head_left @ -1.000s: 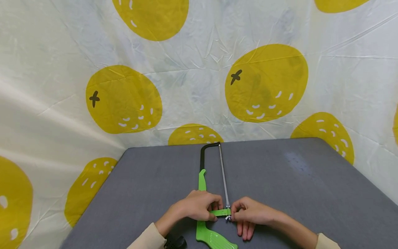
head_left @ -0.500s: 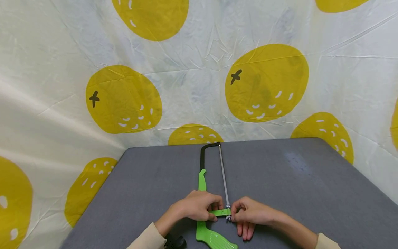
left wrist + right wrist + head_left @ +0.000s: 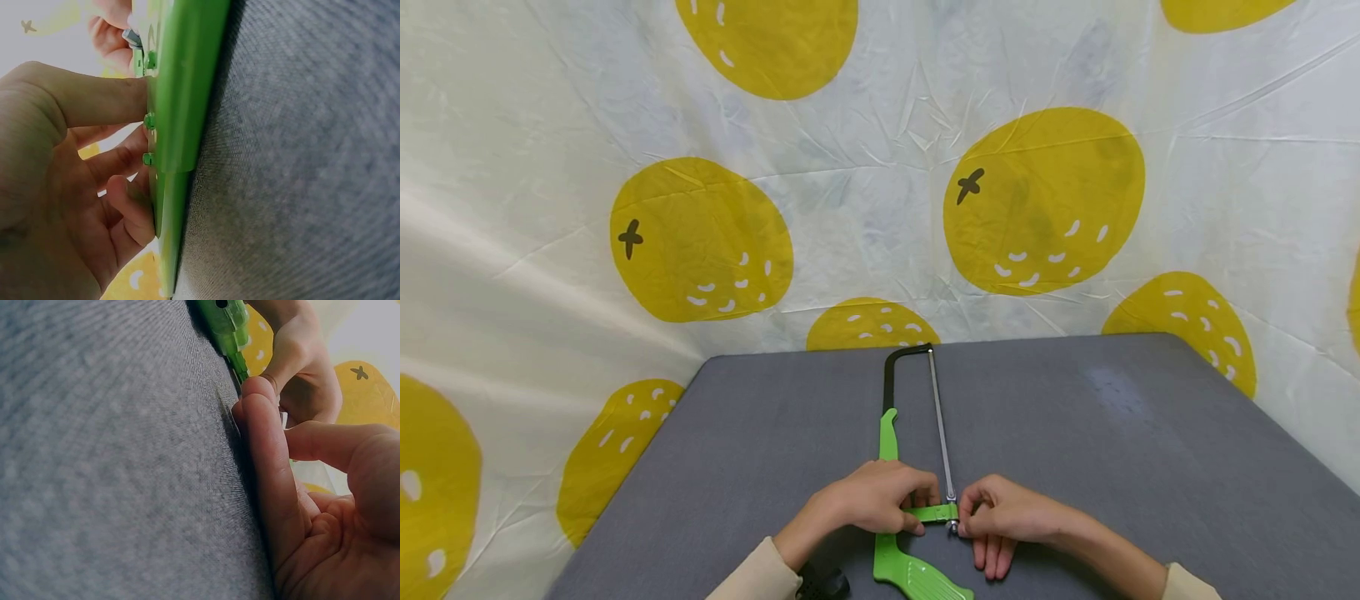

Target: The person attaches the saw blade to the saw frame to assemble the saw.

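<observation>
A hacksaw [image 3: 888,433] with a green frame and handle and a black front bow lies flat on the grey table, its blade [image 3: 940,425] towards the right. My left hand [image 3: 880,496] reaches over the frame and grips the short green arm near the handle, thumb on the near side and fingers on the far side. At the end of that arm sits a small metal wing nut [image 3: 952,527]. The thumb and index finger of my right hand [image 3: 1011,510] pinch at this nut, while its other fingers extend downward by the tabletop. The fingertips partly cover the nut.
The grey cloth-covered table [image 3: 760,442] extends around the saw on both sides. A white sheet printed with yellow fruit [image 3: 880,242] hangs along the back and sides. Beside my left wrist lies a black object [image 3: 822,582], partly cut off by the frame.
The wing nut shows a slightly different angle from before, so it has turned a little. Both hands and the hacksaw keep their places.
</observation>
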### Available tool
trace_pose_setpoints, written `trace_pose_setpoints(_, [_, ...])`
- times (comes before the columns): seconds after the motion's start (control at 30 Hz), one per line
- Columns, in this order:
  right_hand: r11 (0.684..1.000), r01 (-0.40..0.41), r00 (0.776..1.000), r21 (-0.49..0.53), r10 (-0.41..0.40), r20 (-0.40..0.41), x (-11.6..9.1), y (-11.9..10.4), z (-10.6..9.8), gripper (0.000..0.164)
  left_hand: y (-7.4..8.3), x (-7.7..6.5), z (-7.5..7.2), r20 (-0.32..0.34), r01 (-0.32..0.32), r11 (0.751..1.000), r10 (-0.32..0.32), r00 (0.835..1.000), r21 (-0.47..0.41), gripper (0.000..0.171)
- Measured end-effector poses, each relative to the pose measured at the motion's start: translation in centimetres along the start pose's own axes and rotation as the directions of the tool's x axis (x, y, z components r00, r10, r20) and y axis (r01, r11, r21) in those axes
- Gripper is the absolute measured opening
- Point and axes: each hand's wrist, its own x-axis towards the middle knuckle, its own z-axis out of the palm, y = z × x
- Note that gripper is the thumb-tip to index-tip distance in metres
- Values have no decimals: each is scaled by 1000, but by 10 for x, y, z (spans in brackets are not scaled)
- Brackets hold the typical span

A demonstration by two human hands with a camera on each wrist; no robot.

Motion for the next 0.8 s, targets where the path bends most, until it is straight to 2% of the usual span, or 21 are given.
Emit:
trace_pose_setpoints(0.4, [1000,-5,1000,-13,5,-10,-1,-3,1,7,-2,1,-1,12,-14,1000,15,1000,-21,22])
trace_pose_setpoints(0.67, [999,-3,1000,-40,2,-12,-1,-6,2,7,-2,0,-3,25,10,999,-10,1000,-30,23])
trace_pose_setpoints(0.8, [999,6,1000,-48,-6,-5,-1,-6,2,14,-1,-1,-4,29,20,999,-19,999,-32,23])
